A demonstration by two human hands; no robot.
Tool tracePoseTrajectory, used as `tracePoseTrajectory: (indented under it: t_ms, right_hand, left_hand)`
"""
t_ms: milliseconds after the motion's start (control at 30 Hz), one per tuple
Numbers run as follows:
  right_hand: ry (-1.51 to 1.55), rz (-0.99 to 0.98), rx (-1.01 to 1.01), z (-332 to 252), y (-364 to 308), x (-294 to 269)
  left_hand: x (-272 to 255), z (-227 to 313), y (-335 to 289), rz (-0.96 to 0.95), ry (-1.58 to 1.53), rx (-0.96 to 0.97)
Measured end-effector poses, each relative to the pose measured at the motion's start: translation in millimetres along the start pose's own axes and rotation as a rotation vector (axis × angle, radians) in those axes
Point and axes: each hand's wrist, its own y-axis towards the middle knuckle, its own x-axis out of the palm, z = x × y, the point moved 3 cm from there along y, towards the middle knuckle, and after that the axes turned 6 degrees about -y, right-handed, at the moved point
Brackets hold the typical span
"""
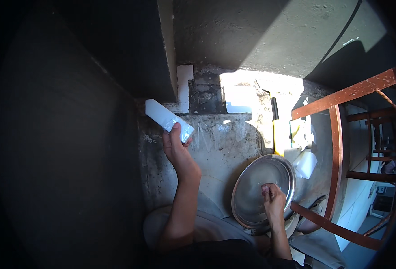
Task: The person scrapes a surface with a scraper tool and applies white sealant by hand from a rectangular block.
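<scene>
Beyond and to the left of the round metal basin (249, 188), and well apart from it, the left hand (178, 151) gripped the near end of a white rectangular block (163, 116), thumb pressed over its glossy face, where any lettering was too small to tell. The right hand (275, 204) was poised over the basin's right part, fingers curled nearly closed, their contents impossible to tell. Just right of the basin lay a white plastic container (306, 164), its markings unreadable, and farther right stood a red-brown metal frame (337, 157).
</scene>
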Motion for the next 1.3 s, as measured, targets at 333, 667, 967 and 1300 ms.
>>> tracePoseTrajectory:
  t_ms: [333,667,967,1300]
  right_hand:
    - [-0.170,0.058,-0.152,-4.5,6.0,2.6]
    - [0.006,-0.094,0.210,8.0,4.9,5.3]
    - [-0.103,0.376,-0.267,-12.5,4.2,-4.6]
    - [-0.058,0.071,-0.106,-6.7,6.6,0.1]
  left_hand:
    - [-1.0,-1.1,1.4,-0.021,0.028,0.005]
    - [-1.0,-2.3,1.0,-0.013,0.029,0.001]
    - [-1.7,-1.4,0.3,-0.007,0.025,-0.009]
    - [0.2,-1.9,-0.5,0.025,0.014,-0.005]
